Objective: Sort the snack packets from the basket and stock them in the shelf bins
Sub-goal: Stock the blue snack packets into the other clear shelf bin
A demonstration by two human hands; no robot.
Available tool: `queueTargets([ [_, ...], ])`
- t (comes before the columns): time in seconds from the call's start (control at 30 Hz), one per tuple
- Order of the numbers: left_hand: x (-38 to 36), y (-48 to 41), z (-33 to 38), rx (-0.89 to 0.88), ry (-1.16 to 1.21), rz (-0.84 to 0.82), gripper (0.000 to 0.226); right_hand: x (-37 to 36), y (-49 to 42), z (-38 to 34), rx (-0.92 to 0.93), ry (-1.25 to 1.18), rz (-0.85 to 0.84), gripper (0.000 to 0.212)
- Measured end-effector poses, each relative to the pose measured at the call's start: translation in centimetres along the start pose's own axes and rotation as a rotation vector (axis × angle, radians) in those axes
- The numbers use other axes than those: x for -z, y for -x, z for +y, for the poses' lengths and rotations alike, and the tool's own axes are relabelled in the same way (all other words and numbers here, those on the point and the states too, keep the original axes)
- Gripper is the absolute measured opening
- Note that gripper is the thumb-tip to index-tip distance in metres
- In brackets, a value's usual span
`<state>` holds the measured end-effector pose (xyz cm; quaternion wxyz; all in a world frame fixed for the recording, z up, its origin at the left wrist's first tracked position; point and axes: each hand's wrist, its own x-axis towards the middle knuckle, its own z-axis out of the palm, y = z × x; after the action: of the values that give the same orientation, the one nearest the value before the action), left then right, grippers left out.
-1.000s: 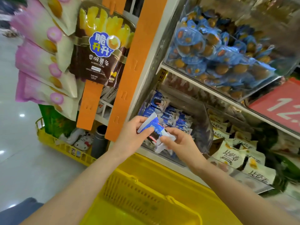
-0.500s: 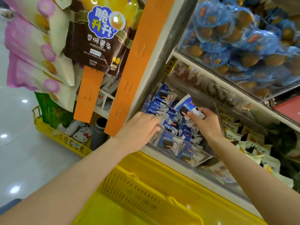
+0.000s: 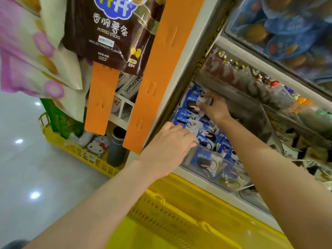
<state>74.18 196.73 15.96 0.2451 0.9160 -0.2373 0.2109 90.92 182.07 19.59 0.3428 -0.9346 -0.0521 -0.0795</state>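
Several blue-and-white snack packets point(image 3: 204, 159) fill a clear shelf bin point(image 3: 239, 184) on the lower shelf. My right hand point(image 3: 214, 109) reaches deep into the bin and pinches one blue-and-white packet point(image 3: 193, 102) against the pile at the back. Over the bin's front left corner, my left hand point(image 3: 168, 146) rests on the packets with bent fingers and holds nothing that I can see. The yellow basket point(image 3: 170, 221) sits below both forearms; its contents are out of sight.
Two orange hanging strips point(image 3: 161, 78) and a brown potato-stick bag point(image 3: 111, 33) hang left of the shelf post. A yellow floor crate point(image 3: 80, 153) holds a grey cylinder point(image 3: 115, 148). The bin above holds blue packets point(image 3: 287, 33); the right-hand neighbour holds pale packets point(image 3: 305, 153).
My right hand carried the blue-and-white packet from in front of the bin into its back. My left hand let go of it and settled on the front packets. The view tilted downward.
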Motion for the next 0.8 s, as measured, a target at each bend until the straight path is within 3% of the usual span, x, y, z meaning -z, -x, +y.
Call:
queueTargets([
  [0.33,0.0,0.0,0.2,-0.014,-0.031,-0.005,0.023,0.2,0.4,-0.3,0.029,0.138,-0.035,0.043],
  [0.43,0.2,-0.1,0.4,0.006,-0.006,-0.011,0.019,0.6,1.4,-0.6,0.010,0.223,-0.046,0.035],
  [0.5,0.4,-0.1,0.5,0.017,-0.002,-0.017,0.019,1.3,2.6,-0.7,-0.017,0.205,-0.024,0.045],
  [0.67,0.6,0.2,1.1,0.059,-0.015,-0.004,0.021,3.7,10.2,-0.2,0.068,0.068,0.047,0.041],
  [0.8,0.3,0.5,2.2,0.115,-0.048,-0.017,0.024,5.4,18.0,2.2,0.234,0.331,-0.081,0.046],
])
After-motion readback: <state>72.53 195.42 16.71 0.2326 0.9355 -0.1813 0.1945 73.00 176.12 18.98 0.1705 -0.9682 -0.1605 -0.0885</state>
